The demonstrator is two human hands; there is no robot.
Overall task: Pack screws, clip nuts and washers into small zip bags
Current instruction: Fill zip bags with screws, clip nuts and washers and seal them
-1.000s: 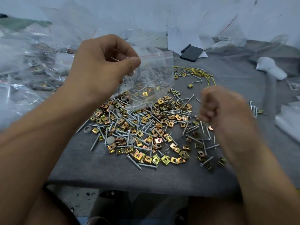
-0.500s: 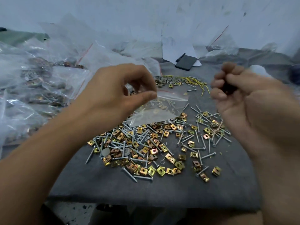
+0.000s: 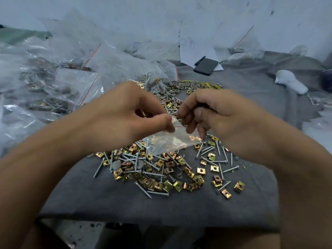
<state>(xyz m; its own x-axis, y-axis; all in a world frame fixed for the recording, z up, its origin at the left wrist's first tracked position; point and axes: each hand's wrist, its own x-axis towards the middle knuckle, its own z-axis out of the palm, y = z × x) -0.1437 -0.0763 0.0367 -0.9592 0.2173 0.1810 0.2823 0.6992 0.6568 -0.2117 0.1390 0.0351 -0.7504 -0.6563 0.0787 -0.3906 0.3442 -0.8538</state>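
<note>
Plastic filled bags (image 3: 53, 87) crowd left of hands.

Light is dim, cool and even, with no distinct source and only faint soft shadows. Mild glare shows on the plastic bags (image 3: 53, 83) at left. Wide-angle distortion bends the edges. The hands and the far background are slightly soft; central hardware is sharpest.
</note>
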